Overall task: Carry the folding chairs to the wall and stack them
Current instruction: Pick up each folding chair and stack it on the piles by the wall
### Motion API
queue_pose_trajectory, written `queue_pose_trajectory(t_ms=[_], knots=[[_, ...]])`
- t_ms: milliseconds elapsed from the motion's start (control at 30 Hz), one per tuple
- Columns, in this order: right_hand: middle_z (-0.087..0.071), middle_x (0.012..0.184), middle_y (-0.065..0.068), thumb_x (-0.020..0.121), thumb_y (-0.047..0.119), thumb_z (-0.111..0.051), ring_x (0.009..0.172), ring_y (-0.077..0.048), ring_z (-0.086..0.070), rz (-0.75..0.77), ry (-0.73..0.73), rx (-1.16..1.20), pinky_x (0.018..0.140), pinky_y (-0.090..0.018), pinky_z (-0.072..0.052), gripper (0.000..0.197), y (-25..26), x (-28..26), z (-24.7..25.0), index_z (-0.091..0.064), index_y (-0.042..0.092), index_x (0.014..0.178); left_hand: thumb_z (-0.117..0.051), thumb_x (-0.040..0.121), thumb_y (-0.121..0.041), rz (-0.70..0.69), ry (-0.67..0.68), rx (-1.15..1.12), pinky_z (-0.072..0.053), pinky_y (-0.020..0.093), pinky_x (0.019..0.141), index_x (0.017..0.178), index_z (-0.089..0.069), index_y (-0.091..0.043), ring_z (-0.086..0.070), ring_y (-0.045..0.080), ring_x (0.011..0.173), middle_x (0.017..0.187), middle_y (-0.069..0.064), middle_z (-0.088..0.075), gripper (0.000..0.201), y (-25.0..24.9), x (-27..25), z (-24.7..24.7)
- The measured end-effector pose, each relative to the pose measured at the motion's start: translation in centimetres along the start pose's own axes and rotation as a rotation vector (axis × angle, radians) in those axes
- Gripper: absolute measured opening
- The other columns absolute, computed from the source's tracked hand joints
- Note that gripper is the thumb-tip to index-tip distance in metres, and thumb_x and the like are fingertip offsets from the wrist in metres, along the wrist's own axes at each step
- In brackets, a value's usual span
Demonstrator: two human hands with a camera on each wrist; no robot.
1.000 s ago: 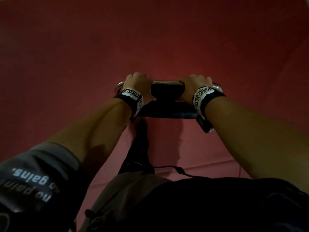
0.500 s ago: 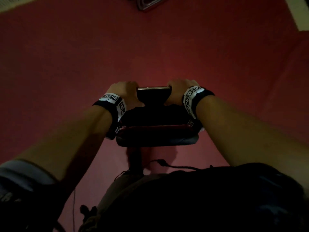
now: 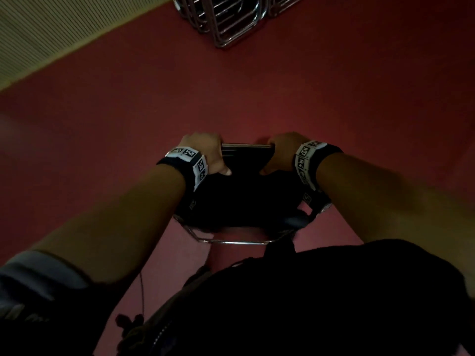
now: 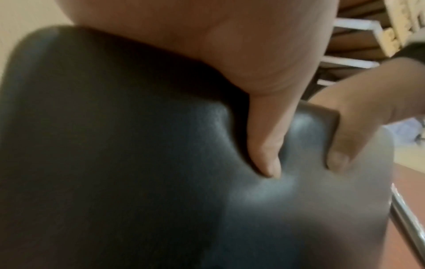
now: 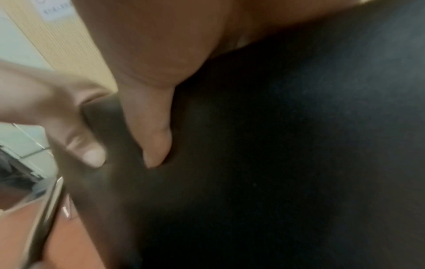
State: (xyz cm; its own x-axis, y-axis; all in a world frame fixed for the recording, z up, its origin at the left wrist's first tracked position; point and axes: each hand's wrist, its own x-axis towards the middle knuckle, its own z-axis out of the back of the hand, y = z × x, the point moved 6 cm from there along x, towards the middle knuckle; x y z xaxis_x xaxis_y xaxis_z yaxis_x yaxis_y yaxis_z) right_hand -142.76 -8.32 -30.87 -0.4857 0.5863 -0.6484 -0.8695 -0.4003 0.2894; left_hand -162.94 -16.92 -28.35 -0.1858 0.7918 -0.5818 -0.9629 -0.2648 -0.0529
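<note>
Now my left hand point(image 3: 205, 152) and right hand point(image 3: 281, 152) both clamp the folded chair's point(image 3: 244, 199) padded top edge, keeping it lifted between them; stacked chairs point(image 3: 226, 19) wait well ahead.

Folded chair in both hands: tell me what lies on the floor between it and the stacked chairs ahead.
Nothing visible. Bare red floor runs from the folded chair to the stacked chairs.

- Dull red floor point(image 3: 282, 93) fills most of the head view; dimly lit
- Pale wall point(image 3: 51, 34) with fine ribbing at the upper left, meeting the floor along a slanted edge
- White-framed shelving point(image 4: 354, 43), blurred, in the left wrist view
</note>
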Motion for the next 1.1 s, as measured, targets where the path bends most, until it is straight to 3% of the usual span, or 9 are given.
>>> queue_pose_trajectory(t_ms=[200, 300, 367, 500, 667, 733, 900, 1000, 1100], knots=[[-0.067, 0.101, 0.003, 0.054, 0.07, -0.092, 0.087, -0.019, -0.063, -0.068, -0.069, 0.055, 0.076, -0.035, -0.058, 0.075, -12.3, 2.4, 9.2, -0.066, 0.027, 0.109, -0.085, 0.04, -0.076, -0.026, -0.055, 0.055, -0.061, 0.043, 0.078, 0.096, -0.063, -0.033, -0.064, 0.027, 0.083, 0.088, -0.006, -0.064, 0.074, -11.8, 9.0, 9.4], [-0.062, 0.102, 0.002, 0.062, 0.065, -0.092, 0.088, -0.02, -0.059, -0.069, -0.109, 0.061, 0.072, -0.031, -0.049, 0.069, -17.1, 3.2, 13.9, -0.06, 0.027, 0.109, -0.088, 0.044, -0.072, -0.044, -0.089, 0.055, -0.059, 0.042, 0.08, 0.095, -0.061, -0.032, -0.062, 0.026, 0.085, 0.091, -0.006, -0.063, 0.07, -16.3, 12.7, 13.1], [-0.063, 0.104, 0.001, 0.064, 0.064, -0.091, 0.089, -0.021, -0.059, -0.075, -0.131, 0.055, 0.073, -0.032, -0.049, 0.069, -19.8, 4.0, 16.6, -0.061, 0.027, 0.113, -0.083, 0.038, -0.077, -0.063, -0.128, 0.043, -0.059, 0.045, 0.082, 0.097, -0.059, -0.035, -0.062, 0.026, 0.089, 0.095, -0.008, -0.063, 0.077, -18.6, 15.4, 15.0], [-0.061, 0.099, 0.005, 0.065, 0.075, -0.083, 0.093, -0.024, -0.06, -0.132, -0.179, -0.035, 0.09, -0.045, -0.055, 0.066, -23.4, 6.5, 21.2, -0.056, 0.035, 0.109, -0.077, 0.039, -0.081, -0.099, -0.172, 0.034, -0.056, 0.051, 0.085, 0.099, -0.053, -0.038, -0.059, 0.028, 0.097, 0.101, -0.008, -0.058, 0.078, -21.7, 20.6, 17.2], [-0.061, 0.09, 0.012, 0.063, 0.084, -0.073, 0.088, -0.022, -0.063, -0.166, -0.234, -0.119, 0.081, -0.04, -0.047, 0.062, -26.1, 11.0, 26.0, -0.055, 0.04, 0.102, -0.088, 0.06, -0.067, -0.119, -0.232, 0.03, -0.043, 0.047, 0.097, 0.113, -0.059, -0.024, -0.056, 0.03, 0.112, 0.114, 0.0, -0.063, 0.074, -23.8, 25.6, 19.8], [-0.062, 0.091, 0.013, 0.061, 0.085, -0.072, 0.088, -0.022, -0.064, -0.165, -0.242, -0.121, 0.079, -0.039, -0.047, 0.064, -26.6, 13.1, 28.0, -0.056, 0.041, 0.105, -0.088, 0.061, -0.066, -0.121, -0.223, 0.015, -0.041, 0.045, 0.095, 0.112, -0.061, -0.026, -0.056, 0.028, 0.111, 0.114, -0.002, -0.063, 0.07, -23.6, 28.0, 21.4], [-0.061, 0.095, 0.01, 0.065, 0.079, -0.077, 0.09, -0.024, -0.06, -0.163, -0.231, -0.121, 0.087, -0.041, -0.049, 0.063, -26.7, 18.3, 33.2, -0.058, 0.039, 0.109, -0.083, 0.066, -0.068, -0.113, -0.165, -0.006, -0.04, 0.04, 0.082, 0.103, -0.062, -0.032, -0.058, 0.027, 0.106, 0.102, -0.009, -0.059, 0.056, -22.3, 33.6, 25.7], [-0.065, 0.092, 0.009, 0.065, 0.074, -0.082, 0.088, -0.025, -0.063, -0.146, -0.214, -0.093, 0.078, -0.037, -0.047, 0.061, -26.5, 21.6, 36.1, -0.06, 0.038, 0.109, -0.084, 0.06, -0.071, -0.074, -0.136, -0.059, -0.051, 0.042, 0.082, 0.104, -0.059, -0.035, -0.061, 0.033, 0.109, 0.104, -0.006, -0.06, 0.062, -21.1, 36.6, 27.7], [-0.067, 0.097, 0.007, 0.067, 0.072, -0.084, 0.088, -0.026, -0.063, -0.128, -0.168, -0.117, 0.075, -0.037, -0.05, 0.06, -26.1, 25.1, 38.6, -0.06, 0.039, 0.111, -0.084, 0.053, -0.074, -0.023, -0.091, -0.118, -0.059, 0.056, 0.081, 0.098, -0.055, -0.038, -0.06, 0.034, 0.105, 0.096, -0.007, -0.055, 0.064, -19.7, 39.5, 29.3]])
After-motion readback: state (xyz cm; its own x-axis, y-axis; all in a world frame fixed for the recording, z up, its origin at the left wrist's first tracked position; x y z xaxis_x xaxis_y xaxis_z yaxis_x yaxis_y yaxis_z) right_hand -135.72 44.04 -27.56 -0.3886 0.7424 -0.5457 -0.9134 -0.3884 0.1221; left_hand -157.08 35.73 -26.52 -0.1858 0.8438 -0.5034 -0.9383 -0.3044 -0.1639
